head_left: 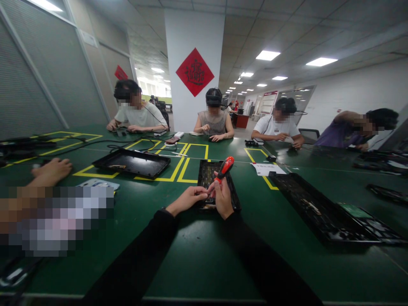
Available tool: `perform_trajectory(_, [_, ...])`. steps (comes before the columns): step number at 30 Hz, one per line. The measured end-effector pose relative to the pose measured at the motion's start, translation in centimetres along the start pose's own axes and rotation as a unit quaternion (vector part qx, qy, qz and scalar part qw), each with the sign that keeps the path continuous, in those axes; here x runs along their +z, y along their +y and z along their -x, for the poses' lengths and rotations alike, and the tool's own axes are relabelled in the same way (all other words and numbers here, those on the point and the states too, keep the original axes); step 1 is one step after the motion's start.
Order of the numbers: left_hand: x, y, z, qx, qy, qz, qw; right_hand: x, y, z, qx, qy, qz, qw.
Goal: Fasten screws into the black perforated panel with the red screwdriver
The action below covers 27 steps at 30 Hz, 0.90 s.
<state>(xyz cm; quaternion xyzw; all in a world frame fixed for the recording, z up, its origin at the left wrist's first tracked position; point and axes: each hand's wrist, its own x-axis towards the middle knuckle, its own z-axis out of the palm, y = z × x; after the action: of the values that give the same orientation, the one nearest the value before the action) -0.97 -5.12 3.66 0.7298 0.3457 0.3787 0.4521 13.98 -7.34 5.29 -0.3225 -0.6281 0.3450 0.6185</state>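
In the middle of the head view, a black plastic casing (235, 195) lies on the green table with small parts inside it. My right hand (224, 199) is closed around a screwdriver (226, 168), its red and black handle sticking up above the fingers and leaning to the right. The screwdriver's shaft and tip are hidden by my hands. My left hand (188, 199) comes over the casing from the left, fingertips pinched together and meeting those of my right hand. Whatever sits between those left fingers is too small to make out.
A black panel (137, 162) lies ahead on the left, near yellow tape and cables. To the right are a long black casing (314, 208) and a white paper (268, 169). Another person's arm (52, 172) rests at left. Several people sit across the table.
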Motion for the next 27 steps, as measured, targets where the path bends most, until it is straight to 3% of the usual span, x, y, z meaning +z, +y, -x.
perform_trajectory(4, [-0.29,-0.02,0.05,0.007,-0.02,-0.014,1.0,-0.03,-0.03,0.0,0.003,-0.008,-0.001,1.0])
perform_trajectory(17, [0.31,-0.07,0.15,0.004,0.022,0.01,1.0,0.07,0.09,-0.12,0.004,-0.005,-0.002,1.0])
perform_trajectory(23, [-0.15,-0.21,0.05,0.017,-0.003,-0.014,1.0,-0.05,0.12,-0.16,0.01,-0.006,-0.025,1.0])
perform_trajectory(27, [0.09,-0.07,0.12,0.005,0.009,-0.027,1.0,-0.07,0.06,-0.05,0.003,-0.004,0.0,1.0])
